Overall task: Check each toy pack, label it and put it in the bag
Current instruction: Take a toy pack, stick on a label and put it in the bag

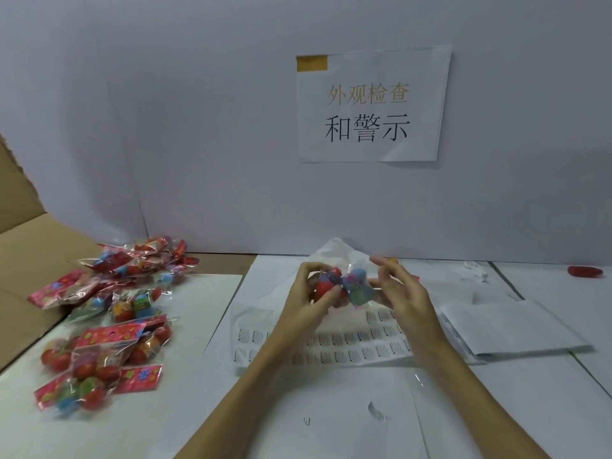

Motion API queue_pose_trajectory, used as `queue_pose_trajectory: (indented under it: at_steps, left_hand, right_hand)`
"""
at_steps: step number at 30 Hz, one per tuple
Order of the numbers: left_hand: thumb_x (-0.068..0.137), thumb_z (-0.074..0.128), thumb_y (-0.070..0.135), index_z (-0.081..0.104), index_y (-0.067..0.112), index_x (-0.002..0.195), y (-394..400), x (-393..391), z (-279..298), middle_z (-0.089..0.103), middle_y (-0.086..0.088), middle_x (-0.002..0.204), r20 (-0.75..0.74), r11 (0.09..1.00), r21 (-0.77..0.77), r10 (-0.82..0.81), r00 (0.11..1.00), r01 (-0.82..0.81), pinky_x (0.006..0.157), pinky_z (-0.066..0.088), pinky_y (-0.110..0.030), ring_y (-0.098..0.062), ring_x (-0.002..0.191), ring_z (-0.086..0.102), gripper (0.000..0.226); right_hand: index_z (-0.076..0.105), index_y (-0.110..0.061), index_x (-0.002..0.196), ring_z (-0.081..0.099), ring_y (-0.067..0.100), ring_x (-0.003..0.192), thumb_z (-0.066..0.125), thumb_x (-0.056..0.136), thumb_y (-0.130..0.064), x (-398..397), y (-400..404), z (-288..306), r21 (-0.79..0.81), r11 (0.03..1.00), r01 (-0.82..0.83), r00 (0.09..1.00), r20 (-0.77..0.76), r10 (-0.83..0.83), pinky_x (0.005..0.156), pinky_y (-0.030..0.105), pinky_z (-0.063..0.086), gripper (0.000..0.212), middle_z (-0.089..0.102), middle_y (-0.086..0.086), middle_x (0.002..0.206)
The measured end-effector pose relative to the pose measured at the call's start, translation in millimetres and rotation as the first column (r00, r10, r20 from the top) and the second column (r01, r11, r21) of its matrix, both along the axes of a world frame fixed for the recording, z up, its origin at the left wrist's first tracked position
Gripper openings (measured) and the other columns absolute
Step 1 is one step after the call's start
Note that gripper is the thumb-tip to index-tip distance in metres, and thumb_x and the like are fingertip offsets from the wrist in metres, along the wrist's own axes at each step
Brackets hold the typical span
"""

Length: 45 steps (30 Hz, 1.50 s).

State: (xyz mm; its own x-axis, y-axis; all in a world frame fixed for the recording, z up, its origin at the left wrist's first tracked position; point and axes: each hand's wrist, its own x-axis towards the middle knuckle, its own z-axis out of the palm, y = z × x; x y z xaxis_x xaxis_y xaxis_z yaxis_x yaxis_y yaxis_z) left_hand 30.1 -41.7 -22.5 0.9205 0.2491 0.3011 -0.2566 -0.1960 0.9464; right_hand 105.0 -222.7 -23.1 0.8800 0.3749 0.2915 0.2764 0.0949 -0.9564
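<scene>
Both your hands hold one toy pack above the label sheet.

The white table (pixel 496 409) carries, at your left, a heap of clear toy packs (pixel 109 313), too overlapped to count; each holds red and blue toys under a pink card. One label sheet (pixel 331 346) lies below your hands. Your left hand (pixel 309 294) and right hand (pixel 402 293) each pinch an end of the toy pack (pixel 344 286), fingers curled, over the crumpled white bag (pixel 334 251).
</scene>
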Motion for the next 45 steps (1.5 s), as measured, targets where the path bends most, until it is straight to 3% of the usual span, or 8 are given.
queue_pose_trajectory:
  at_steps: [7,13,18,24,29,33,40,45]
  left_hand:
    - [0.104,0.063,0.016,0.068,0.014,0.123,-5,-1,5,0.076,0.001,0.106,0.077,0.999,0.001,-0.034,0.996,0.034,0.071,0.057,-0.023,-0.014,0.091,0.073,0.020]
    - [0.108,0.052,0.030,0.078,0.022,0.116,-2,-1,8,0.079,0.005,0.094,0.010,0.993,-0.048,0.106,0.994,-0.105,0.066,0.060,-0.027,-0.010,0.085,0.074,0.029]
    - [0.103,0.054,0.038,0.081,0.039,0.099,-5,-1,13,0.080,0.003,0.097,0.024,0.989,-0.120,0.090,0.996,-0.086,0.068,0.062,-0.027,-0.017,0.092,0.078,0.028]
    - [0.108,0.053,0.027,0.075,0.035,0.104,-2,5,-1,0.078,0.002,0.091,0.123,0.973,0.052,0.219,0.968,-0.226,0.077,0.063,-0.050,-0.023,0.085,0.074,0.024]
    - [0.105,0.058,0.024,0.076,0.036,0.101,-2,4,2,0.079,0.008,0.090,0.137,0.971,0.072,0.219,0.966,-0.230,0.072,0.064,-0.046,-0.021,0.081,0.076,0.022]
    - [0.094,0.060,0.041,0.076,0.035,0.102,-4,5,5,0.079,0.006,0.090,0.097,0.981,0.005,0.192,0.977,-0.194,0.073,0.066,-0.046,-0.026,0.085,0.076,0.019]
    - [0.104,0.058,0.034,0.074,0.029,0.094,1,5,1,0.077,0.010,0.084,0.024,0.945,-0.090,0.319,0.947,-0.316,0.062,0.060,-0.023,-0.015,0.076,0.077,0.020]
    - [0.107,0.054,0.027,0.074,0.022,0.103,5,4,6,0.078,0.009,0.085,-0.090,0.945,-0.212,0.236,0.967,-0.251,0.066,0.058,-0.020,-0.008,0.077,0.075,0.021]
  right_hand:
    - [0.080,-0.025,0.102,0.077,0.014,0.095,0.063,0.095,-0.043,-4,4,-5,-0.007,0.999,0.052,0.998,0.017,-0.052,0.079,0.022,0.061,0.025,0.081,-0.003,0.097]
    - [0.079,-0.012,0.113,0.076,0.015,0.100,0.058,0.102,-0.036,-1,4,-7,-0.043,0.994,0.096,0.994,-0.044,-0.098,0.090,0.033,0.061,0.034,0.081,-0.002,0.101]
    - [0.078,-0.013,0.118,0.075,0.019,0.101,0.054,0.105,-0.033,-9,10,4,0.190,0.982,0.004,0.945,-0.321,0.058,0.083,0.029,0.059,0.034,0.079,0.009,0.110]
    - [0.078,-0.017,0.117,0.074,0.022,0.097,0.058,0.103,-0.033,-15,8,9,0.219,0.975,-0.027,0.934,-0.343,0.103,0.078,0.030,0.060,0.029,0.078,0.011,0.110]
    - [0.082,-0.016,0.108,0.075,0.026,0.101,0.065,0.094,-0.038,-16,6,12,0.235,0.972,0.018,0.927,-0.368,0.072,0.076,0.031,0.061,0.031,0.078,0.011,0.110]
    - [0.081,-0.007,0.108,0.069,0.031,0.113,0.060,0.100,-0.030,-8,3,11,0.372,0.928,0.033,0.823,-0.537,0.186,0.101,0.046,0.055,0.031,0.074,0.017,0.121]
    - [0.060,-0.008,0.133,0.073,0.032,0.113,0.073,0.093,-0.028,-13,5,4,0.194,0.962,-0.194,0.880,-0.399,0.257,0.094,0.042,0.061,0.046,0.075,0.016,0.121]
    - [0.064,-0.009,0.127,0.076,0.028,0.104,0.076,0.088,-0.020,-16,9,7,0.308,0.949,-0.064,0.892,-0.408,0.192,0.081,0.030,0.063,0.042,0.077,0.015,0.113]
